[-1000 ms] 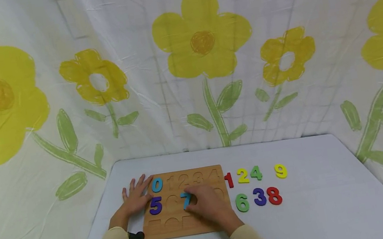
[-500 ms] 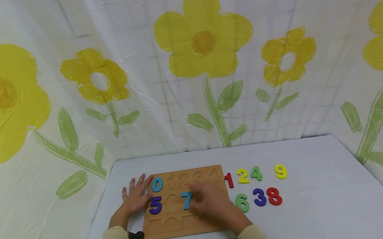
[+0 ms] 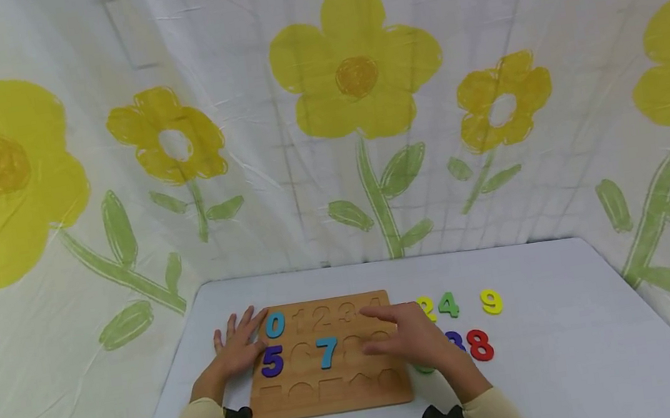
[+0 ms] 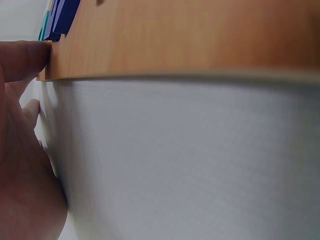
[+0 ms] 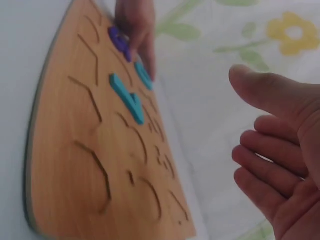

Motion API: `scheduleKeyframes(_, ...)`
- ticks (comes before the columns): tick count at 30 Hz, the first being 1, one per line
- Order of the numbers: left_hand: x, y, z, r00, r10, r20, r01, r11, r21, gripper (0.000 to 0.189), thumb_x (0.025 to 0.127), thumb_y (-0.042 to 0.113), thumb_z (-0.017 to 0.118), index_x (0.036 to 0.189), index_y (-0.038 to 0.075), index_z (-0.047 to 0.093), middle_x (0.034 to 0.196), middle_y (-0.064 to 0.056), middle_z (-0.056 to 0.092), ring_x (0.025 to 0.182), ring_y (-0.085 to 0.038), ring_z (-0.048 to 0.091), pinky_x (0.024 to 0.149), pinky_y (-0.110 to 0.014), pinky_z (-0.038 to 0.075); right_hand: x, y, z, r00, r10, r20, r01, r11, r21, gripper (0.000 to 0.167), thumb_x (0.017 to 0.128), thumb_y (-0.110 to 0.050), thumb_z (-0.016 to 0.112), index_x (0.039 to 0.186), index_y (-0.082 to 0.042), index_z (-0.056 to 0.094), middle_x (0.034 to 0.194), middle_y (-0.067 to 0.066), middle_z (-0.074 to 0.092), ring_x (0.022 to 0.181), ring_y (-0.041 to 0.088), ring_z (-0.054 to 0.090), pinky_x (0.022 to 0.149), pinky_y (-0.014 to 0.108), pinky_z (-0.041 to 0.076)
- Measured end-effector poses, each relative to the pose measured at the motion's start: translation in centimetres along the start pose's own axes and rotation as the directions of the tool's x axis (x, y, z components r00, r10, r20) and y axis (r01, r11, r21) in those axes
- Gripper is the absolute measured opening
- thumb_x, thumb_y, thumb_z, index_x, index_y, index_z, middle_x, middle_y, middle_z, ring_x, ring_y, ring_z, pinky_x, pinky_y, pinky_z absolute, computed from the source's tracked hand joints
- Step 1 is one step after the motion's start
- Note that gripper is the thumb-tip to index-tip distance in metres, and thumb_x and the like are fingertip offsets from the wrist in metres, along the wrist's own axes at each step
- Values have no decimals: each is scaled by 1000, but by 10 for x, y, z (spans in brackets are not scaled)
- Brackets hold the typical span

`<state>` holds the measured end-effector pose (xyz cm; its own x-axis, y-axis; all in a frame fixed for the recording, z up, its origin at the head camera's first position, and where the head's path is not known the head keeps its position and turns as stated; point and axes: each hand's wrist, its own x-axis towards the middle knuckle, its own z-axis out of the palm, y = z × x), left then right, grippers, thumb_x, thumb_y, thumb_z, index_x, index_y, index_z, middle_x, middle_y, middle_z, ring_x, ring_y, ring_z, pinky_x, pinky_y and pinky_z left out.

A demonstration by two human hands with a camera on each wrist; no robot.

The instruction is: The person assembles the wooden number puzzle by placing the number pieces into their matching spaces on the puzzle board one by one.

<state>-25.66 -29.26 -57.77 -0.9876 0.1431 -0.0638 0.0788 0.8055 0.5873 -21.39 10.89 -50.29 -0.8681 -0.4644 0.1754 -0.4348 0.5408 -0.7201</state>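
Note:
A wooden number puzzle board lies on the white table, its recesses shaped for digits and simple figures. On it are a blue 0, a purple 5 and a blue 7. My left hand rests at the board's left edge with fingers spread; in the left wrist view its thumb touches the edge beside the purple 5. My right hand hovers over the board's right side, thumb and index finger apart. In the right wrist view this hand holds nothing.
Right of the board lie loose digits: a yellow 2, a green 4, a yellow 9, a red 8 and a purple 3, partly covered by my right hand. A flower-printed curtain hangs behind the table.
My right hand has let go of the blue 7 and moved right, its fingers spreading. The 7 stays on the board. My left hand has kept its place.

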Motion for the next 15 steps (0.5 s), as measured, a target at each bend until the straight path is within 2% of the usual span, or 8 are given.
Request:
scheduleKeyframes(7, -1, 0, -1, 1000, -9, 7, 9, 1000, 8, 73, 100, 24, 56, 169, 9, 38, 180, -29, 18, 164, -62, -4, 122, -81, -18, -20, 14, -31, 1000, 4, 2, -4, 999, 34, 68, 89, -48, 89, 147, -17, 71, 147, 2, 73, 138, 29, 69, 111, 57, 57)
scheduleKeyframes(15, 0, -1, -1, 1000, 0, 22, 0, 1000, -11, 72, 101, 24, 57, 170, 13, 38, 181, -28, 16, 164, -62, -6, 121, -82, -18, -46, 43, -64, 1000, -16, -23, 17, 999, 45, 65, 90, -38, 91, 147, -14, 71, 147, 8, 73, 135, 36, 70, 110, 55, 57)
